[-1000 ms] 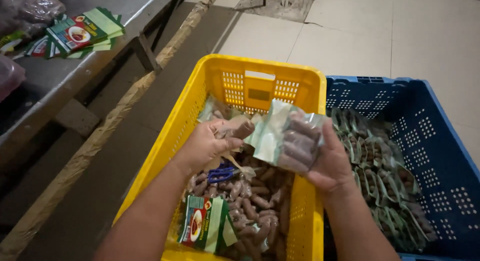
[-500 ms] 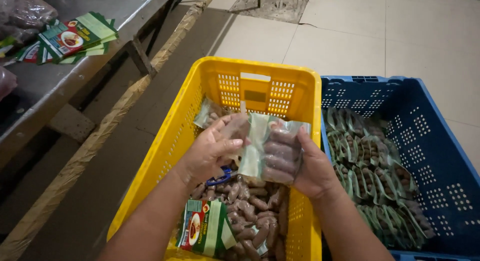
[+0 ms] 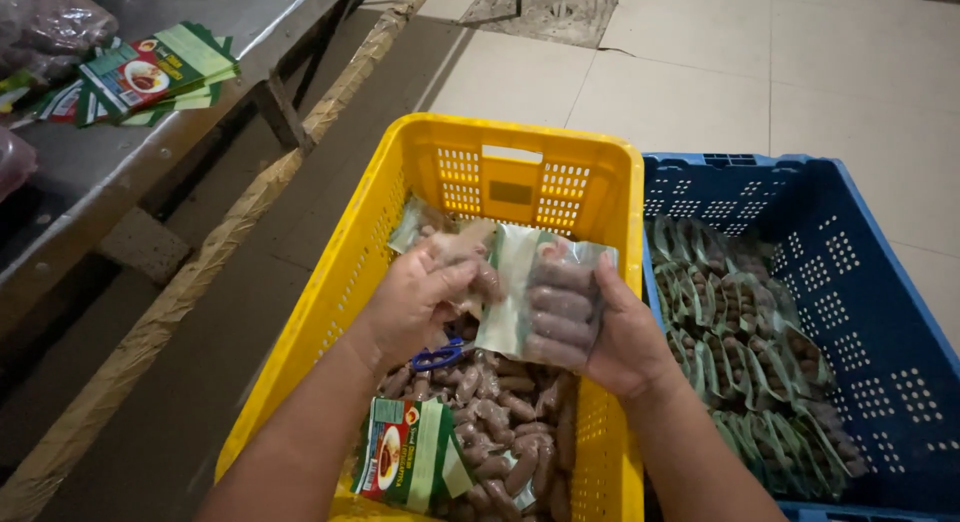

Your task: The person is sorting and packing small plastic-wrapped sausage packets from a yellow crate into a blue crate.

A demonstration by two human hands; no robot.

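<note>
A clear pouch (image 3: 545,297) with green printed edges, partly filled with brown sausages, is held over the yellow crate (image 3: 330,312), near its far end. The right hand (image 3: 620,337) is closed around the pouch's right side, fingers wrapped behind it and thumb at the front edge, so the bag hangs upright. The left hand (image 3: 425,297) is closed on a few loose sausages (image 3: 470,257) at the pouch's left edge, just beside its mouth. For the filling to go well, the mouth would best be kept spread by the right grip, and the sausages slid in lengthwise so that they lie side by side like those already inside; the work is probably best kept above the crate, so that anything dropped lands back on the heap. Below the hands, the crate's floor is covered by a pile of loose sausages (image 3: 500,432), with a blue-handled tool (image 3: 438,357), probably scissors, lying on top, and a stack of empty printed pouches (image 3: 405,462) at the near end. To the right, touching the yellow crate, a blue crate (image 3: 880,332) is lined with rows of filled pouches (image 3: 740,332). At upper left, a metal table (image 3: 120,172) carries more printed pouches (image 3: 150,77). Nothing stands between the hands and the pile.
</note>
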